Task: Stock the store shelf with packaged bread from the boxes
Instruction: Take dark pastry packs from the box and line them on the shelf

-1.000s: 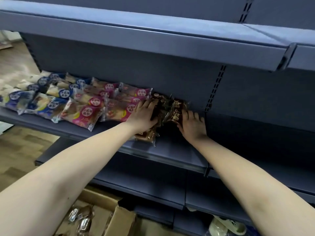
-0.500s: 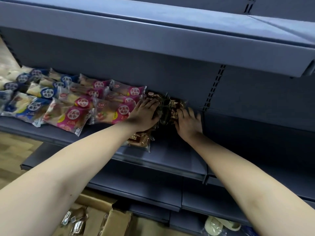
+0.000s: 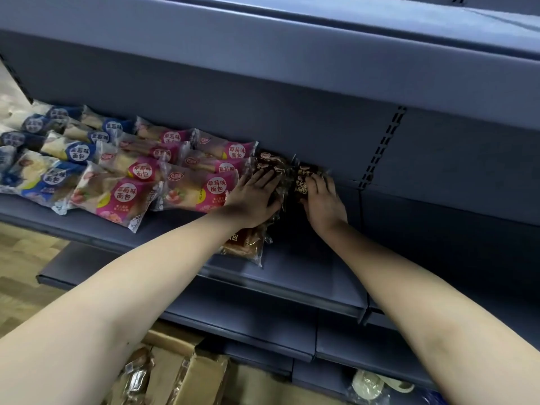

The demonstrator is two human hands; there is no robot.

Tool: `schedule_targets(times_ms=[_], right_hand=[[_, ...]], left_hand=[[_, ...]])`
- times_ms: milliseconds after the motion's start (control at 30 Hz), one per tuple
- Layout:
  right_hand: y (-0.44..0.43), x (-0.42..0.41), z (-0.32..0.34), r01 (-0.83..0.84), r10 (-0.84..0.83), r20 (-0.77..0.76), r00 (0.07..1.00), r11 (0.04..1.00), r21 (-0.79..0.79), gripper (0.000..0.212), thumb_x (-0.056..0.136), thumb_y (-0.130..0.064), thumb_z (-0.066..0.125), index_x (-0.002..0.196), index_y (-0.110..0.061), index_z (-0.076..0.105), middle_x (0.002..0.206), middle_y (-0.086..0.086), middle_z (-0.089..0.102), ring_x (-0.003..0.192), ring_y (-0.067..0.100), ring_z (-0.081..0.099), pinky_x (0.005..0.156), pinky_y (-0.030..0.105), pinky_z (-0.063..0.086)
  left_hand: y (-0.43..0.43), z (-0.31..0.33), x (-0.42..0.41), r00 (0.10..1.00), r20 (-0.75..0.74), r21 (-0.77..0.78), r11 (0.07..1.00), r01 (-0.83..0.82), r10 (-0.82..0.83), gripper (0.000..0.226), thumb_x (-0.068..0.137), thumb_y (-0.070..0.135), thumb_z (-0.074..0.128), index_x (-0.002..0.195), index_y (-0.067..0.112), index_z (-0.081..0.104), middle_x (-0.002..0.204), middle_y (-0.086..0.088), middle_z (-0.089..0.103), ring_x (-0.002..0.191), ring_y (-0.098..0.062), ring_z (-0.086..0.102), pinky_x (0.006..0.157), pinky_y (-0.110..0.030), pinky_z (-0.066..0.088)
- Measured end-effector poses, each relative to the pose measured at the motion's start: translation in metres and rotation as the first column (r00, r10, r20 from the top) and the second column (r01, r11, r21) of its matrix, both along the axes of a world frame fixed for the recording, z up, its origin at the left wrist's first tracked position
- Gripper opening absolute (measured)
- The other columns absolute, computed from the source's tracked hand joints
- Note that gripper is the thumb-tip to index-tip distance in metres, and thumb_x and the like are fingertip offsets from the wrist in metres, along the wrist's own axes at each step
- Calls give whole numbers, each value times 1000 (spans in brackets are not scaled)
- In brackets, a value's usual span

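Both hands press flat, fingers spread, on brown bread packets [image 3: 302, 182] at centre frame, on the shelf [image 3: 306, 267]: left hand [image 3: 254, 197], right hand [image 3: 323, 201]. They seem to be squaring up a row. Next, likely more from the box [image 3: 187, 378], bottom.

back panel [image 3: 292, 112]: grey-blue metal, slotted upright [image 3: 382, 147] right of centre | upper shelf [image 3: 292, 54]: bare, overhangs | lower shelves [image 3: 248, 325]: same grey-blue, stepped forward | floor [image 3: 20, 258]: light wood planks, at left | light: soft, even, dimmer under the overhang
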State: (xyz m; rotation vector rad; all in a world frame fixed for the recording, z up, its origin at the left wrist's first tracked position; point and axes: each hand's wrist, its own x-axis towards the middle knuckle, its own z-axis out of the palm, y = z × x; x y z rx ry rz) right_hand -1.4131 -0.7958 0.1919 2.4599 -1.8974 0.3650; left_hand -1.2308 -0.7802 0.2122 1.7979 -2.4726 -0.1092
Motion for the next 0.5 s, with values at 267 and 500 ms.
schedule_targets(times_ms=[267,500], right_hand=[[2,2,1,24,-25,-65,998,1000,-16,63,96,-31,48,149,-11,21,156,5,19,147,26,3,116,53,5],[14,-2,13,40,-45,-117,992,998,-46,77,93,-44,44,152,-13,7,160,2,8,147,24,-1,112,61,-4]], left_hand=[[1,0,-1,1000,17,20,1000,-12,12,64,99,50,22,153,19,4,161,0,0,148,-17,-3,119,-38,-3],[5,12,10,998,-60,-20,999,-25,24,66,99,52,22,153,15,8,161,-3,4,147,-19,-4,120,-38,-1]])
